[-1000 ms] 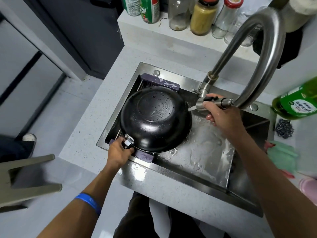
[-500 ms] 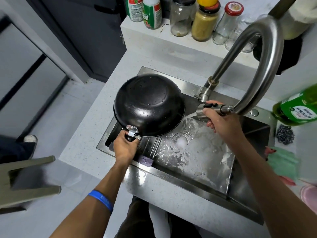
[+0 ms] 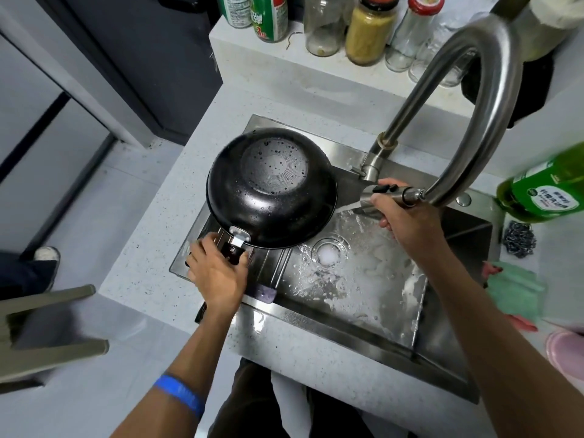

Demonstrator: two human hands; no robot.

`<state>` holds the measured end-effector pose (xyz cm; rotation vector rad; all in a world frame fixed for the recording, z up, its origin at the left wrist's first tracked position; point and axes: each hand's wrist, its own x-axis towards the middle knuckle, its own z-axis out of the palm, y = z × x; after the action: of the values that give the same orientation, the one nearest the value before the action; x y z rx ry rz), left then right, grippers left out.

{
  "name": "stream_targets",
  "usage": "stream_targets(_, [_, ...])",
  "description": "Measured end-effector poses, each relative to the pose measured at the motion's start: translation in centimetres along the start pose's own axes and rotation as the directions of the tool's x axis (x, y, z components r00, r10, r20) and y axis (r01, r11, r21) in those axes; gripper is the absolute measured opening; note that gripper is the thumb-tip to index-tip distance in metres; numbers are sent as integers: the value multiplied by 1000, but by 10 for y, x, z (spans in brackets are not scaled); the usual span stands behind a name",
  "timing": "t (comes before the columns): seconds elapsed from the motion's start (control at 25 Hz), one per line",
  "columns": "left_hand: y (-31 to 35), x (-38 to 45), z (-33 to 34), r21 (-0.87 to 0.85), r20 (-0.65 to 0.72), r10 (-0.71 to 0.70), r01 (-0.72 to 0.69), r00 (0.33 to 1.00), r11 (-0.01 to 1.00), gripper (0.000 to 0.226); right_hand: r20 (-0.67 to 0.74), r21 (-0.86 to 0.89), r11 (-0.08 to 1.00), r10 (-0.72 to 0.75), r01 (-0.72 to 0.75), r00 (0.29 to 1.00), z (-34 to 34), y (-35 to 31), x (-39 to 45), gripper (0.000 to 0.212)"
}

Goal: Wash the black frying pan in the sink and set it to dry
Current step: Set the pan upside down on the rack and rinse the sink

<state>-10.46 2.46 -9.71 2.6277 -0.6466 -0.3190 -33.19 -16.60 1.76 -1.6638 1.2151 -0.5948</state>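
From the head camera, the black frying pan [image 3: 271, 188] hangs upside down over the left end of the steel sink [image 3: 357, 324], its beaded, ringed base facing up. The left hand [image 3: 218, 273] is wrapped tight around the pan's dark handle. The right hand [image 3: 407, 213] clasps the pull-out spray head [image 3: 387, 194] of the arched metal tap, and a thin jet seems to reach the pan's rim, though it is faint. This looks like the final rinse. Next, the pan needs water shaken off and a drying spot, perhaps the ribbed rack [image 3: 268, 263] beneath it. Foam clings to the sink floor around the round drain [image 3: 328, 252].
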Motion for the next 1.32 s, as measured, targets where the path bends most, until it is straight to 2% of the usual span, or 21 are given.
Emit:
stream_targets(0.04, [-1,-19,1,-14,-47,160,-161,986,987,44,-16,-16,1000,-2,2,1000,-2,2,0,22])
stream_targets(0.08, [0,-37,4,-34,22,336,-335,942,942,29,-27,-22,1000,3,-4,1000,-3,4,2,22])
stream_targets(0.12, [1,-51,12,-36,198,497,-501,845,865,22,-28,-19,1000,8,-8,1000,-2,5,4,23])
stream_targets(0.16, [1,-62,23,-14,414,579,-631,702,775,23,-21,-3,1000,21,-21,1000,-1,6,5,24])
stream_targets(0.2, [1,-64,36,31,587,568,-718,576,696,25,-22,-2,999,36,-36,999,-1,8,7,25])
stream_targets(0.24, [-2,-56,46,96,689,501,-751,523,653,28,-30,-17,998,55,-56,998,-1,9,9,25])
stream_targets(0.32, [-8,-39,55,178,755,397,-747,521,641,33,-64,-51,993,103,-106,993,-6,21,12,24])
stream_targets(0.36, [-14,-33,56,180,750,399,-744,527,643,40,-77,-76,989,119,-125,990,-9,26,13,23])
stream_targets(0.48, [-14,-25,54,169,774,401,-770,490,615,61,-105,-103,981,153,-164,983,-19,39,11,26])
stream_targets(0.56, [-4,-28,52,207,781,358,-753,512,625,63,-102,-73,983,162,-169,982,-25,45,13,28])
stream_targets(0.64, [3,-35,50,234,763,369,-758,531,609,61,-102,-76,978,187,-196,977,-40,48,15,25])
stream_targets(0.76, [5,-45,40,240,726,439,-794,528,559,58,-189,-170,956,205,-237,960,-69,59,17,8])
stream_targets(0.8, [5,-49,36,230,716,468,-808,518,542,57,-203,-207,942,223,-265,953,-79,62,15,8])
stream_targets(0.92, [6,-59,30,182,725,518,-852,454,492,57,-190,-366,876,260,-314,947,-105,77,13,27])
stream_targets(1.0, [8,-62,32,140,739,526,-861,420,489,49,-144,-496,805,293,-325,945,-116,80,12,25])
stream_targets(1.16, [15,-61,32,109,805,458,-853,377,510,23,-127,-651,683,333,-332,934,-125,82,8,22])
stream_targets(1.32, [18,-57,35,170,827,378,-826,416,538,20,-135,-731,587,375,-347,917,-121,79,-4,30])
